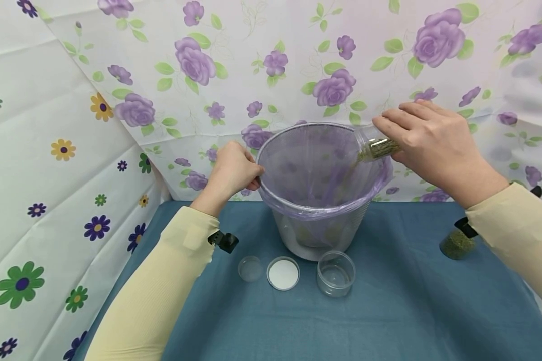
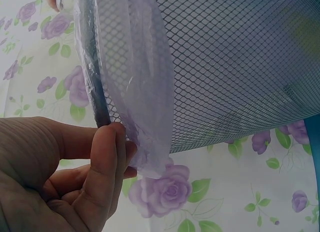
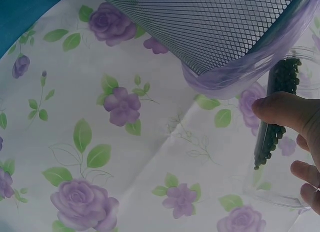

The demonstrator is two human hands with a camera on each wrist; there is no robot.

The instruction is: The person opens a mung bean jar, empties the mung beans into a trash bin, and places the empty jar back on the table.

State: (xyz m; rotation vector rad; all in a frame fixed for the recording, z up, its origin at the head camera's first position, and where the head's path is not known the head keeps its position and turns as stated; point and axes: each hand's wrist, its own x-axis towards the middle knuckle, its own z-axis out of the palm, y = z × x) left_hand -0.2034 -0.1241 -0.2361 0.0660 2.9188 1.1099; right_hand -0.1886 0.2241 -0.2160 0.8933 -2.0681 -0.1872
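A mesh waste bin stands on the table, lined with a thin purple plastic bag folded over its rim. My left hand pinches the left side of the rim and bag edge between thumb and fingers, seen close in the left wrist view. Over the bin's right side, my right hand grips a clear jar tipped with its mouth over the bin. Small green grains lie along the jar's lower side, and some seem to fall into the bin, though blurred.
In front of the bin lie a small clear disc, a round white lid and an open clear jar. A container of green grains sits at the right, partly behind my wrist. A floral sheet hangs behind the blue-covered table.
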